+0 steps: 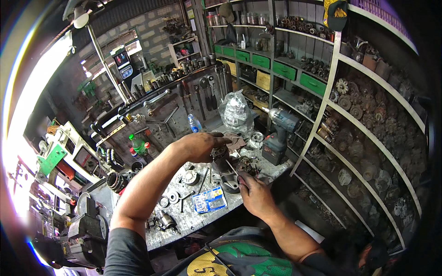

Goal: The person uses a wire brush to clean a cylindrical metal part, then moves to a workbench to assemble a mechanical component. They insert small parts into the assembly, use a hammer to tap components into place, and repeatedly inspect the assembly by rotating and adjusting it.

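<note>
A dark cylindrical housing (222, 171) is stood upright on the desk (272, 174), its top covered by the left hand (202, 146); whether that grip is closed cannot be told. A slim tool (231, 166) is held in the closed grip of the right hand (257, 195), angled beside the housing. The work is judged partway through: loose rings (173, 197) and a toothed part (166, 222) lie apart from the housing, while its inside is hidden. Space is crowded by a blue-and-yellow packet (209, 200) in front, and by a bag-wrapped part (236, 112) and a cordless driver (282, 121) behind.
</note>
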Demonstrator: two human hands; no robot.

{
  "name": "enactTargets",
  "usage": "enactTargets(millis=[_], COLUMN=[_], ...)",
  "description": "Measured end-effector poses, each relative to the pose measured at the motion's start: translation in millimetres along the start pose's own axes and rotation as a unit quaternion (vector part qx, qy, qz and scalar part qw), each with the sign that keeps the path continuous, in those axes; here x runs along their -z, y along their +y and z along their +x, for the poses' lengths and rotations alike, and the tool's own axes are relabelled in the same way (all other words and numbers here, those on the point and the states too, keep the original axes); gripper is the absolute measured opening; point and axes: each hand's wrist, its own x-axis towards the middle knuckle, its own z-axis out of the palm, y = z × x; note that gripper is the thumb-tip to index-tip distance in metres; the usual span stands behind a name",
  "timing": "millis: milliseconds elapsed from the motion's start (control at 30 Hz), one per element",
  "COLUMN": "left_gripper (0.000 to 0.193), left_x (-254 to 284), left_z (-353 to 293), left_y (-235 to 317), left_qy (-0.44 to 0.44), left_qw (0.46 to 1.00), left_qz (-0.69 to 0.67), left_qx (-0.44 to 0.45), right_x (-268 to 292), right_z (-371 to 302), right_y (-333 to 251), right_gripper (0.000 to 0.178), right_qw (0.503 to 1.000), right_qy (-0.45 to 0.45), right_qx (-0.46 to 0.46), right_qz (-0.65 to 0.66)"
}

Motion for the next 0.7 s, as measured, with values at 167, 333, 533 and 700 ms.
enactTargets(millis=[167, 333, 533, 700], left_gripper=[0.050, 0.048, 0.059, 0.066], left_x=[5.5, 9.8, 5.2, 6.3], left_z=[19.7, 20.1, 26.1, 28.9], left_y=[-2.2, -6.1, -14.9, -20.9], left_qy=[-0.045, -0.029, -0.044, -0.076], left_qw=[0.997, 0.998, 0.997, 0.995], left_qz=[0.033, 0.000, 0.009, -0.033], left_qx=[-0.045, -0.063, -0.064, -0.058], right_x=[-1.8, -0.2, -9.3, -39.7], right_z=[10.5, 22.4, 34.4, 21.5], right_y=[-6.8, -16.3, -15.3, 2.4], right_gripper=[0.042, 0.037, 0.038, 0.044], right_qw=[0.998, 0.999, 0.998, 0.999], right_qy=[0.000, -0.017, -0.046, 0.015], right_qx=[0.009, 0.013, -0.027, 0.005], right_qz=[-0.060, -0.045, -0.019, 0.049])
